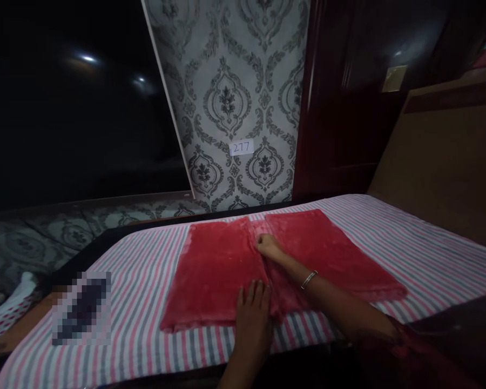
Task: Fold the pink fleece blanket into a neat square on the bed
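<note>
A red plush blanket (218,265) lies spread in two folded panels that meet along a seam-like gap near the middle. My left hand (254,308) rests flat on the near edge of the left panel, fingers stretched out and apart. Farther back, my right hand (268,247) is closed at the inner edge of the left panel, by the gap, with the blanket's edge pinched in its curled fingers. The right forearm, with a bangle (309,279) on the wrist, crosses over the right panel. Its fingertips are partly hidden.
Beneath the blanket is a striped sheet (133,297) covering a table. A blurred-out patch (81,308) sits at the left. Behind stand a large dark screen (76,119) and a patterned wall with a "277" label (242,147). A big cardboard box (445,156) is at the right.
</note>
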`<state>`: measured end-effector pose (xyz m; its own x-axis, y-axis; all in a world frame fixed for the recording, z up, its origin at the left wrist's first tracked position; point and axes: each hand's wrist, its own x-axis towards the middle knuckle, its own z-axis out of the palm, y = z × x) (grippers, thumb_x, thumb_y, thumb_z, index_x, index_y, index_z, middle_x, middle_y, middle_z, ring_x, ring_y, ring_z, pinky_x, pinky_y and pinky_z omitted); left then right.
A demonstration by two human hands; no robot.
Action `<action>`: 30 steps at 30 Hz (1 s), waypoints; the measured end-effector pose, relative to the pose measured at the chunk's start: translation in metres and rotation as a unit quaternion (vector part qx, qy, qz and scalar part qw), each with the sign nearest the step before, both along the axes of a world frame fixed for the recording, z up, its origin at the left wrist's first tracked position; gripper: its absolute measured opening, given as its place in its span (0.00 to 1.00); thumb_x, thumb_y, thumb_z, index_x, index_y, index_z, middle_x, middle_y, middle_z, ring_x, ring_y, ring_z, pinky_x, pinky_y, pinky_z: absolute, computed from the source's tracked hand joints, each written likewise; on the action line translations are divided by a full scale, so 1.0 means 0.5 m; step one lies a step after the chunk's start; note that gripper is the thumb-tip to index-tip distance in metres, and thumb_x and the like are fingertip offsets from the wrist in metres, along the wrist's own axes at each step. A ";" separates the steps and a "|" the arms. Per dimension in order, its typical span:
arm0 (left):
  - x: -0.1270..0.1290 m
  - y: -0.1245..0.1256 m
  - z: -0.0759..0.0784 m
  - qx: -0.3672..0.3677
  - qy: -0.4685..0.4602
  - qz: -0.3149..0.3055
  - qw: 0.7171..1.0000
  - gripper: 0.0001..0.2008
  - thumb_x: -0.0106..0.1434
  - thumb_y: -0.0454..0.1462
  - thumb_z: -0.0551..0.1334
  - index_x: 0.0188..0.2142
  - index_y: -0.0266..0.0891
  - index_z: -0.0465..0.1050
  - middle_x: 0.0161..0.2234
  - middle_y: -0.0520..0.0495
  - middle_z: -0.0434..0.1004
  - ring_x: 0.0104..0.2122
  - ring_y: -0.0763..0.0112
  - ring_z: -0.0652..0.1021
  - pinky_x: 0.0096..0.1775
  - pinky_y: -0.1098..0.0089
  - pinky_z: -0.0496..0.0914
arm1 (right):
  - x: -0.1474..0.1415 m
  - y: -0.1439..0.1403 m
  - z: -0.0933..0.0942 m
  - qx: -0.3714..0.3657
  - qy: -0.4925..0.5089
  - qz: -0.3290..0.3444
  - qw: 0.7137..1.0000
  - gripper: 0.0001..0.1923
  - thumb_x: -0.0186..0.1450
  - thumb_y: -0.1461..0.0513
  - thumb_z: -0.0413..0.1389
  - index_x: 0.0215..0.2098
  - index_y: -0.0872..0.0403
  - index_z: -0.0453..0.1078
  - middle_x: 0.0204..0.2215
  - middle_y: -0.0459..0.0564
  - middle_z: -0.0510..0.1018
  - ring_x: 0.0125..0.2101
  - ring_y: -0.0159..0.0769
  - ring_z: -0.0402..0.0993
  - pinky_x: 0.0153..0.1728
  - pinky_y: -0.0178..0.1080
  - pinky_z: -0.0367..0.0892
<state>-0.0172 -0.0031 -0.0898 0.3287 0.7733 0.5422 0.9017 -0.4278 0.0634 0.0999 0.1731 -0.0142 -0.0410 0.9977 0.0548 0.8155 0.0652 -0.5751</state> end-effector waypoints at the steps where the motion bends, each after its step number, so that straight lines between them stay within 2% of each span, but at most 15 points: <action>1: 0.001 0.001 -0.005 0.016 -0.003 0.000 1.000 0.26 0.63 0.36 0.60 0.61 0.42 0.70 0.59 0.45 0.74 0.59 0.57 0.72 0.60 0.51 0.65 | -0.008 0.014 0.006 0.003 0.003 0.002 1.000 0.09 0.67 0.60 0.56 0.37 0.56 0.78 0.36 0.51 0.82 0.34 0.34 0.77 0.28 0.31 0.60; 4: 0.003 0.009 -0.022 0.074 -0.009 0.003 0.997 0.25 0.62 0.35 0.60 0.59 0.42 0.72 0.57 0.47 0.76 0.57 0.57 0.73 0.58 0.52 0.66 | -0.029 0.048 0.021 0.006 0.004 0.000 1.000 0.11 0.69 0.59 0.55 0.38 0.56 0.78 0.37 0.52 0.82 0.35 0.35 0.77 0.28 0.31 0.60; 8: 0.000 0.018 -0.041 0.133 0.013 -0.004 0.991 0.25 0.59 0.34 0.60 0.57 0.43 0.74 0.55 0.48 0.78 0.55 0.58 0.74 0.56 0.54 0.67 | -0.036 0.061 0.028 -0.003 -0.020 -0.025 0.999 0.11 0.67 0.65 0.52 0.41 0.59 0.78 0.38 0.57 0.82 0.36 0.39 0.79 0.30 0.33 0.63; 10: -0.004 0.018 -0.044 0.146 0.024 -0.011 0.989 0.25 0.58 0.34 0.61 0.57 0.44 0.74 0.54 0.48 0.78 0.55 0.58 0.75 0.56 0.54 0.68 | -0.038 0.055 0.032 0.002 -0.035 -0.030 0.999 0.14 0.67 0.67 0.51 0.46 0.61 0.76 0.40 0.60 0.82 0.38 0.43 0.79 0.33 0.35 0.66; 12: -0.007 0.017 -0.047 0.138 0.029 -0.011 0.990 0.26 0.58 0.35 0.61 0.58 0.44 0.73 0.55 0.49 0.78 0.55 0.58 0.74 0.56 0.54 0.68 | -0.046 0.048 0.038 0.032 -0.050 -0.021 0.998 0.20 0.68 0.67 0.49 0.55 0.62 0.72 0.47 0.64 0.79 0.46 0.46 0.77 0.41 0.38 0.68; 14: -0.007 0.016 -0.052 0.121 0.033 -0.010 0.992 0.29 0.57 0.35 0.62 0.60 0.43 0.71 0.57 0.48 0.76 0.56 0.56 0.73 0.56 0.52 0.68 | -0.062 0.043 0.042 0.081 -0.059 0.010 0.995 0.26 0.70 0.64 0.48 0.65 0.59 0.63 0.60 0.64 0.70 0.58 0.46 0.68 0.54 0.41 0.63; 16: -0.005 0.017 -0.060 0.109 0.034 -0.012 0.993 0.31 0.58 0.35 0.62 0.62 0.43 0.69 0.58 0.46 0.75 0.57 0.55 0.73 0.56 0.51 0.69 | -0.080 0.040 0.035 0.112 -0.081 0.065 0.988 0.31 0.71 0.58 0.50 0.71 0.56 0.54 0.69 0.60 0.57 0.68 0.46 0.52 0.64 0.45 0.51; 18: -0.004 0.017 -0.068 0.093 0.029 -0.019 0.995 0.31 0.59 0.36 0.62 0.64 0.42 0.67 0.59 0.45 0.74 0.58 0.53 0.73 0.56 0.50 0.70 | -0.093 0.037 0.017 0.104 -0.115 0.114 0.981 0.35 0.71 0.52 0.50 0.72 0.56 0.51 0.71 0.58 0.50 0.70 0.46 0.42 0.67 0.50 0.43; 20: -0.006 0.013 -0.065 0.056 0.019 -0.028 0.998 0.30 0.61 0.37 0.62 0.64 0.43 0.67 0.59 0.43 0.73 0.58 0.52 0.74 0.56 0.49 0.70 | -0.097 0.034 -0.008 0.083 -0.143 0.135 0.977 0.36 0.71 0.50 0.48 0.71 0.60 0.52 0.71 0.60 0.49 0.71 0.47 0.41 0.67 0.53 0.40; 23: -0.026 -0.004 -0.028 -0.068 -0.003 -0.077 0.995 0.34 0.61 0.44 0.65 0.65 0.42 0.64 0.63 0.39 0.68 0.61 0.48 0.70 0.59 0.47 0.67 | -0.093 0.032 -0.030 0.070 -0.158 0.129 0.977 0.36 0.72 0.49 0.47 0.71 0.62 0.53 0.71 0.61 0.49 0.70 0.47 0.41 0.67 0.54 0.39; 25: -0.056 -0.012 0.023 -0.176 -0.032 -0.142 0.974 0.35 0.58 0.49 0.67 0.64 0.44 0.67 0.64 0.40 0.67 0.62 0.48 0.69 0.61 0.47 0.64 | -0.093 0.037 -0.024 0.063 -0.166 0.124 0.976 0.35 0.72 0.48 0.46 0.70 0.61 0.55 0.70 0.61 0.53 0.70 0.49 0.44 0.66 0.56 0.42; 27: -0.097 0.001 0.090 -0.253 -0.087 -0.175 0.948 0.26 0.61 0.49 0.64 0.58 0.48 0.73 0.59 0.45 0.74 0.58 0.55 0.74 0.61 0.54 0.66 | -0.101 0.049 -0.004 0.061 -0.167 0.116 0.977 0.33 0.73 0.48 0.43 0.69 0.59 0.58 0.68 0.62 0.57 0.68 0.50 0.49 0.65 0.58 0.45; 28: -0.121 0.020 0.128 -0.266 -0.124 -0.157 0.943 0.21 0.66 0.46 0.59 0.56 0.48 0.75 0.57 0.46 0.76 0.56 0.60 0.76 0.60 0.58 0.67 | -0.108 0.058 0.009 0.066 -0.164 0.113 0.978 0.32 0.74 0.48 0.41 0.69 0.58 0.58 0.68 0.62 0.58 0.68 0.50 0.49 0.65 0.58 0.45; 30: -0.168 0.082 0.201 -0.248 -0.170 -0.076 0.951 0.22 0.71 0.42 0.49 0.59 0.43 0.73 0.57 0.44 0.76 0.56 0.62 0.76 0.59 0.60 0.67 | -0.126 0.076 0.033 0.082 -0.160 0.108 0.978 0.31 0.75 0.51 0.37 0.70 0.56 0.56 0.70 0.59 0.54 0.70 0.49 0.44 0.65 0.57 0.43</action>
